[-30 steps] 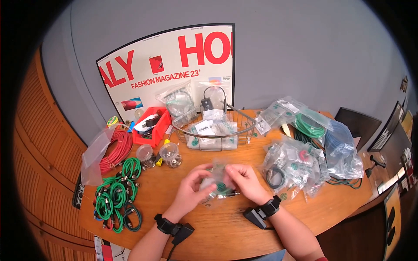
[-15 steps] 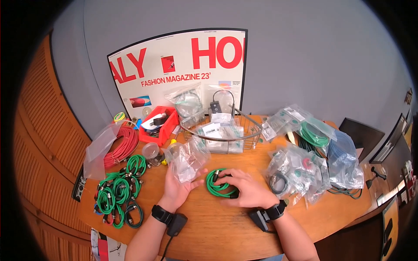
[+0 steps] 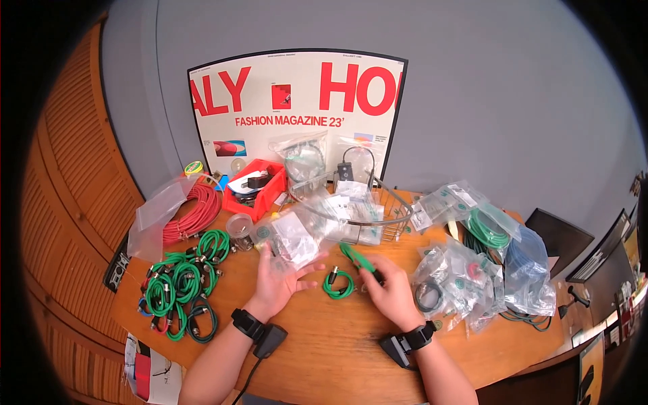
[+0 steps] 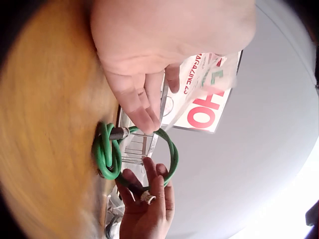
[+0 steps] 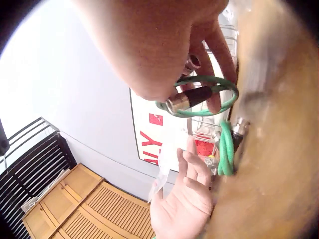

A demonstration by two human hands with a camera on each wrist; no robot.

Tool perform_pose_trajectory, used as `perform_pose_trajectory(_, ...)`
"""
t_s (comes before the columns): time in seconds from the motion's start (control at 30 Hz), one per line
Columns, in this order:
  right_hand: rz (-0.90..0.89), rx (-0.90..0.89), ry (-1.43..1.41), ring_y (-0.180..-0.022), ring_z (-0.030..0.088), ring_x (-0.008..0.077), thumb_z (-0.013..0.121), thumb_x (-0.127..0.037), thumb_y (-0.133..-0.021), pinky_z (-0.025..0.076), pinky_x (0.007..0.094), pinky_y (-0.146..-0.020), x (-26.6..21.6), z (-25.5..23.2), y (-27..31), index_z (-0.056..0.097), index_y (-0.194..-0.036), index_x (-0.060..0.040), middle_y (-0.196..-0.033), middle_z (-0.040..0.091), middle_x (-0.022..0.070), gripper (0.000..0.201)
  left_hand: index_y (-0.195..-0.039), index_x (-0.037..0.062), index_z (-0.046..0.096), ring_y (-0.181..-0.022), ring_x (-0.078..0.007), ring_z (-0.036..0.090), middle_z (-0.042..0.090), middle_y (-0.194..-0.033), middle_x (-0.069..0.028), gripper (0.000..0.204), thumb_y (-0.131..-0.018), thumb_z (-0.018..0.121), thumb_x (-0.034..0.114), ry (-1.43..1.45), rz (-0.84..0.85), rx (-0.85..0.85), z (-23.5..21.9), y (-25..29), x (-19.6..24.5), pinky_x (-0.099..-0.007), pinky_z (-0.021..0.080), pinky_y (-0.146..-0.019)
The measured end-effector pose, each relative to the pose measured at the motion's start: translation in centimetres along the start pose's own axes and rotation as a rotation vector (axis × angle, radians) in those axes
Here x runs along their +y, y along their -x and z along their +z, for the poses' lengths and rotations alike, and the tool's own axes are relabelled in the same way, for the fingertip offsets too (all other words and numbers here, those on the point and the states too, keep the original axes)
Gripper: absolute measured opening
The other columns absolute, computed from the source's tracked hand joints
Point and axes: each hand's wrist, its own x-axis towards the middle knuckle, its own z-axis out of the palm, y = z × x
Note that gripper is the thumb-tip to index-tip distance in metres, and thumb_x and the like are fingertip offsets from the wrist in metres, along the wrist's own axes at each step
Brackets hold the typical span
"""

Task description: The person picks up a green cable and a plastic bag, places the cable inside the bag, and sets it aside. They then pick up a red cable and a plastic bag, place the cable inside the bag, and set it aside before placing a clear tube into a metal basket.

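My left hand [image 3: 273,283] is turned palm up, its fingers loosely spread. It holds a clear plastic bag [image 3: 290,239] with a white patch on it, near the thumb. My right hand [image 3: 393,297] pinches a coiled green cable [image 3: 354,255] above the table. That coil hangs as a loop in the right wrist view, where metal connectors [image 5: 179,102] show beside the fingers. A second green cable coil [image 3: 337,287] lies on the table between the hands, a dark-sleeved metal connector [image 4: 119,133] at its top.
Several green cable coils [image 3: 177,287] lie at the left, before a red cable coil [image 3: 196,214]. A red bin [image 3: 271,196], clear jar [image 3: 239,225] and wire basket [image 3: 395,219] stand behind. Bagged cables [image 3: 455,280] cover the right side of the wooden table [image 3: 324,358].
One second ago both hands were at a bag with green cable in it. The cable then lay out of it under the right hand. Now one coil is lifted; the bag stays with the left hand.
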Motion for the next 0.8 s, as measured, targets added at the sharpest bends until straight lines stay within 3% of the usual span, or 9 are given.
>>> perform_pose_trajectory(0.03,0.145,0.074,-0.099,-0.080,0.066,0.0222,0.062,-0.006,-0.087,0.051,0.0297,-0.070,0.3,0.0,-0.1,0.065,-0.104,-0.0008,-0.094,0.066,0.0135,0.018,-0.142,0.0127,0.035,-0.113,-0.0253,0.056,0.052,-0.135,-0.0178,0.078,-0.092,0.016,0.070,0.002,0.000,-0.001,0.3,0.0,0.2,-0.0370,0.050,-0.083)
perform_pose_trajectory(0.1,0.153,0.084,-0.135,-0.076,0.067,0.0188,0.060,-0.007,-0.089,0.050,0.0280,-0.068,0.9,0.0,-0.1,0.065,-0.103,0.0001,-0.086,0.067,0.0123,0.017,-0.145,0.0105,0.032,-0.115,-0.0254,0.055,0.048,-0.137,-0.0197,0.081,-0.092,0.016,0.070,-0.102,0.006,0.015,0.7,0.0,0.4,-0.0372,0.051,-0.085)
perform_pose_trajectory(0.2,0.126,0.000,-0.213,-0.077,0.067,0.0154,0.058,-0.007,-0.091,0.049,0.0270,-0.070,1.9,0.1,0.0,0.064,-0.106,0.0003,-0.091,0.068,0.0085,0.018,-0.145,0.0109,0.031,-0.120,-0.0253,0.051,0.046,-0.140,-0.0154,0.079,-0.093,0.017,0.068,-0.115,0.037,0.032,0.3,-0.2,-0.4,-0.0397,0.049,-0.089)
perform_pose_trajectory(0.37,0.338,0.034,-0.655,-0.082,0.067,0.0155,0.051,-0.013,-0.097,0.049,0.0273,-0.078,1.2,-0.5,-0.3,0.057,-0.121,-0.0032,-0.105,0.066,0.0018,0.026,-0.147,0.0121,0.027,-0.127,-0.0261,0.046,0.040,-0.145,-0.0110,0.076,-0.094,0.021,0.066,-0.132,0.126,0.209,-0.4,-0.4,-0.9,-0.0438,0.045,-0.095)
perform_pose_trajectory(0.4,0.457,0.039,-0.716,-0.088,0.066,0.0162,0.049,-0.016,-0.098,0.050,0.0296,-0.079,0.7,-0.8,-0.2,0.054,-0.125,-0.0053,-0.111,0.064,0.0041,0.029,-0.147,0.0123,0.025,-0.129,-0.0264,0.044,0.039,-0.146,-0.0098,0.074,-0.094,0.022,0.064,-0.132,0.147,0.228,-0.4,-0.4,-0.8,-0.0450,0.043,-0.098)
perform_pose_trajectory(0.53,0.530,0.032,-0.942,-0.094,0.065,0.0156,0.048,-0.018,-0.099,0.051,0.0314,-0.080,0.9,-1.0,0.0,0.051,-0.129,-0.0072,-0.115,0.062,0.0054,0.032,-0.147,0.0117,0.024,-0.131,-0.0281,0.043,0.040,-0.144,-0.0113,0.074,-0.094,0.022,0.063,0.093,0.136,0.171,0.6,0.0,-0.3,-0.0462,0.041,-0.100)
perform_pose_trajectory(0.63,0.610,0.075,-0.953,-0.097,0.064,0.0157,0.052,-0.014,-0.096,0.052,0.0321,-0.080,0.9,-1.0,0.0,0.045,-0.133,-0.0091,-0.118,0.059,0.0048,0.038,-0.146,0.0117,0.024,-0.131,-0.0299,0.043,0.041,-0.143,-0.0125,0.061,-0.098,0.038,0.047,0.247,0.139,0.055,1.2,0.1,-0.5,-0.0461,0.039,-0.102)
perform_pose_trajectory(0.7,0.535,0.110,-0.748,-0.097,0.063,0.0157,0.055,-0.008,-0.093,0.052,0.0318,-0.079,1.2,-0.5,0.1,0.038,-0.136,-0.0101,-0.118,0.056,0.0035,0.046,-0.144,0.0117,0.024,-0.125,-0.0289,0.050,0.042,-0.141,-0.0128,0.059,-0.095,0.055,0.023,-0.243,0.150,0.158,1.8,0.0,-0.9,-0.0417,0.045,-0.096)
perform_pose_trajectory(0.8,0.499,0.119,-0.731,-0.096,0.063,0.0152,0.056,-0.003,-0.091,0.051,0.0295,-0.078,1.9,-0.1,0.2,0.035,-0.138,-0.0101,-0.119,0.054,0.0032,0.051,-0.143,0.0125,0.023,-0.112,-0.0230,0.059,0.048,-0.135,-0.0105,0.067,-0.088,0.061,0.004,-0.286,0.062,0.276,1.1,0.2,-1.6,-0.0321,0.050,-0.085)
